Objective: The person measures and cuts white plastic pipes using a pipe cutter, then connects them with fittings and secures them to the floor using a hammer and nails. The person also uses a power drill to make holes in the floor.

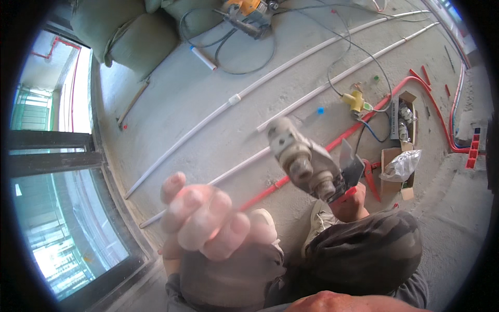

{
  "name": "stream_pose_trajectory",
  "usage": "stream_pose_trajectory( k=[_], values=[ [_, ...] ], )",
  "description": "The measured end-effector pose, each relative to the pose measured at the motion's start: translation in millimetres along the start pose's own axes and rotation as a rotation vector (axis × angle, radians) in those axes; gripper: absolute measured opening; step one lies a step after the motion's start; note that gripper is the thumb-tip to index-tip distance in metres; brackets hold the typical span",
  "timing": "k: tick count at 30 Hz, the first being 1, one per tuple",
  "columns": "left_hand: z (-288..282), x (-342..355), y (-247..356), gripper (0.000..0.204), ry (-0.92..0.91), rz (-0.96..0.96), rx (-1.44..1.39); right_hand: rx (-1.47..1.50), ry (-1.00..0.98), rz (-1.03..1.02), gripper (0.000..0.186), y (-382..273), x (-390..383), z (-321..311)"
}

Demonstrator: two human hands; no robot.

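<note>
My right hand grips the red handle of a pipe-welding iron, held up above my knees. The tool has a beige-grey head with round metal sockets, and a flat metal stand plate sits by the handle. Close to the camera and blurred, my left hand is raised to the left of the iron with its fingers curled. Whether it holds anything I cannot tell. A pale shoe shows between the hands, above my dark trousers.
Long white pipes and red pipes lie across the concrete floor. At the right are cardboard boxes of fittings, a plastic bag and a yellow fitting. An orange power tool with cables and green sacks sit at the back. Glass doors run along the left.
</note>
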State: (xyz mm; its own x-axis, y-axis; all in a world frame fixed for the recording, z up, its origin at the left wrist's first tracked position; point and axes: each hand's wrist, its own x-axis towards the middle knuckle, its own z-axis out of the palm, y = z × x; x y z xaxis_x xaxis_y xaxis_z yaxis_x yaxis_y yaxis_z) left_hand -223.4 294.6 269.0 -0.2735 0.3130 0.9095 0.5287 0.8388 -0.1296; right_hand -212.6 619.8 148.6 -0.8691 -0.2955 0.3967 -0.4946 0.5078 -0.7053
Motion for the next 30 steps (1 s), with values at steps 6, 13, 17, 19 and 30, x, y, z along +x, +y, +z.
stream_pose_trajectory(
  k=[6, 13, 17, 19, 30],
  values=[
    [4, 3, 8, 0.060, -0.040, -0.020, 0.022, -0.061, -0.052, -0.030, 0.027, -5, 7, 4],
    [11, 18, 29, 0.033, -0.056, -0.139, -0.045, -0.061, -0.081, -0.006, 0.022, -9, 0, -10],
    [9, 20, 26, 0.034, -0.380, -0.056, 0.038, -0.127, -0.094, -0.030, 0.033, -6, -4, -10],
    [12, 15, 22, 0.042, -0.177, 0.034, 0.010, -0.153, -0.086, -0.031, 0.033, -4, -5, -8],
    [-25, -26, -37, 0.016, -0.074, -0.590, -0.420, -0.125, 0.006, -0.139, 0.028, 2, -9, -15]
  ],
)
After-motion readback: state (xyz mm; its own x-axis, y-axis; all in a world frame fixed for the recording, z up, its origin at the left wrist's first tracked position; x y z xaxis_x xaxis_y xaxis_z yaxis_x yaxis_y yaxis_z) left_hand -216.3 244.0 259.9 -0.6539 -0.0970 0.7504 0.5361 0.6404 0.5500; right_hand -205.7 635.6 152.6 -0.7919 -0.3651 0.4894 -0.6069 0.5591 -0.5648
